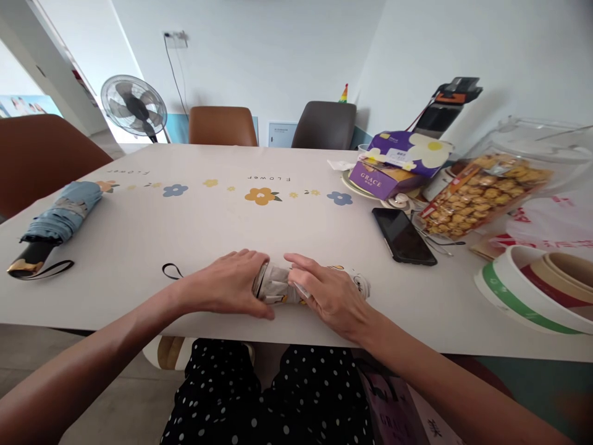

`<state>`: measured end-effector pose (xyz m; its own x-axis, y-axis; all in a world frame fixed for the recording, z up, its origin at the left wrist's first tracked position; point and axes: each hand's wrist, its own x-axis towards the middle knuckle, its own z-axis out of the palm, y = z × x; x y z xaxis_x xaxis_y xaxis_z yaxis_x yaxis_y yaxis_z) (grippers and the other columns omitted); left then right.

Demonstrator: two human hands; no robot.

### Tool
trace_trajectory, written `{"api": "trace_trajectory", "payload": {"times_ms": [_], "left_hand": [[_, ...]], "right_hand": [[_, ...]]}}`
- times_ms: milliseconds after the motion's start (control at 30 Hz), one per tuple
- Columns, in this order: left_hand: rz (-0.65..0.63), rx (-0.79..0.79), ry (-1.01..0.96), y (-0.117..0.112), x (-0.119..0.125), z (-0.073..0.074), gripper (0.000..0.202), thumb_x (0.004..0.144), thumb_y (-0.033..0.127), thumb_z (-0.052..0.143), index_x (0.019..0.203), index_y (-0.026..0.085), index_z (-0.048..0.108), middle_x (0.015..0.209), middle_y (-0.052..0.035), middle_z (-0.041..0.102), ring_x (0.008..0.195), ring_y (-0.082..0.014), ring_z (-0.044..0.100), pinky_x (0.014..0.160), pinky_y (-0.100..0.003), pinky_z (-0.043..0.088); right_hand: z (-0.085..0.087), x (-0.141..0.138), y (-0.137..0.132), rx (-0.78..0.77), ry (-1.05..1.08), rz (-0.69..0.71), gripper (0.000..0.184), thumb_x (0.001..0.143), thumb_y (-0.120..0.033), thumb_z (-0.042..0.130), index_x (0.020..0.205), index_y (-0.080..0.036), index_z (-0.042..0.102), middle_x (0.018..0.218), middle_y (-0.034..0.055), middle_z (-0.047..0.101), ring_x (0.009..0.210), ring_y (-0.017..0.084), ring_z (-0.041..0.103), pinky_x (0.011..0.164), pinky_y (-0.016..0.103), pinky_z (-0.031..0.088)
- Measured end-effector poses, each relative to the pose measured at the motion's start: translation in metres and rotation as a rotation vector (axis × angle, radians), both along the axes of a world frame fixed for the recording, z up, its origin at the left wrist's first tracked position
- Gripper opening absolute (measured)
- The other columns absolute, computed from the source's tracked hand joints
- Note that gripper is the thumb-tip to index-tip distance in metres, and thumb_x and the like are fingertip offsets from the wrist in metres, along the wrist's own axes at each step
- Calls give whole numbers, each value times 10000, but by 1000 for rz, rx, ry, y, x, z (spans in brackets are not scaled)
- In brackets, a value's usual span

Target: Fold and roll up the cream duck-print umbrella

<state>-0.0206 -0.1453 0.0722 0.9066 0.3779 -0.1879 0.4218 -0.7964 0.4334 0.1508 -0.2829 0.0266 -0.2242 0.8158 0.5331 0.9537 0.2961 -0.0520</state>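
Note:
A folded white umbrella [278,287] with a printed pattern lies crosswise near the table's front edge. My left hand [229,284] is wrapped over its left part, fingers curled round it. My right hand [327,290] presses on its right part, fingers bent onto the fabric. A black wrist strap [170,271] sticks out to the left of my left hand. The umbrella's right tip [362,283] shows past my right hand.
A folded blue umbrella [58,219] with black handle lies at the far left. A black phone [403,236], a purple box [393,164], a snack bag [482,194] and stacked paper bowls [537,281] crowd the right. Chairs and a fan [134,108] stand behind the table [208,210].

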Motion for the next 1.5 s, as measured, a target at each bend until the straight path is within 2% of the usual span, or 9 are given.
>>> {"api": "trace_trajectory", "payload": {"times_ms": [100,200,400,533,700,933,1200,1333,1500], "left_hand": [[-120,103,64,0,-3,-5,318,676,461,602,842,209,502,848,-1,547,766,-170,524,621,-281,389],[-152,166,39,-3,-8,-13,222,779,400,515,875,206,467,843,7,526,681,-132,506,551,-256,355],[-261,576,-105,-6,-19,-29,166,875,224,393,1032,187,431,1006,-73,512,832,-181,513,527,-256,368],[-285,713,-188,-5,-22,-36,173,885,168,358,1045,174,424,959,-81,522,812,-175,510,521,-239,389],[-307,809,-266,-6,-25,-40,215,877,113,355,1081,158,404,930,-77,533,792,-166,516,545,-242,410],[-368,947,-232,-10,-29,-35,535,832,15,360,1320,211,260,888,-45,546,727,-154,527,533,-242,407],[-384,1031,-352,-9,-30,-39,235,866,52,344,1079,136,398,904,-80,595,764,-159,569,568,-261,434],[-380,1045,-438,-9,-32,-44,242,866,54,364,1091,133,404,950,-102,607,840,-172,593,618,-265,449],[-450,1089,-483,-7,-37,-47,304,856,86,431,1152,149,406,991,-90,629,888,-191,611,624,-272,456]], "right_hand": [[-6,0,-5,138,18,82,156,882,-111,418,979,-185,516,1217,135,579,892,166,633,688,281,514],[-11,-1,-11,207,33,131,181,848,-91,478,998,-179,529,1234,159,552,1037,190,591,808,311,521],[-12,-8,-10,244,136,88,224,808,-57,543,974,-204,574,968,78,636,975,190,625,880,358,516],[-3,-8,-6,122,387,112,145,840,-90,530,910,-197,599,913,54,639,955,157,637,812,274,536],[14,0,-2,-204,622,104,73,816,-195,597,806,-211,667,898,30,588,874,143,631,724,245,526],[33,4,8,-492,676,115,125,821,-194,571,735,-193,661,992,29,564,806,119,567,695,249,480],[35,4,19,-586,729,122,156,754,-188,632,610,-163,578,960,19,572,691,92,510,631,247,423],[36,2,20,-596,761,79,227,727,-212,664,596,-158,487,993,23,554,653,78,485,599,243,405],[38,0,16,-651,770,87,266,742,-263,657,616,-164,444,1058,39,520,764,108,514,634,251,427]]}}
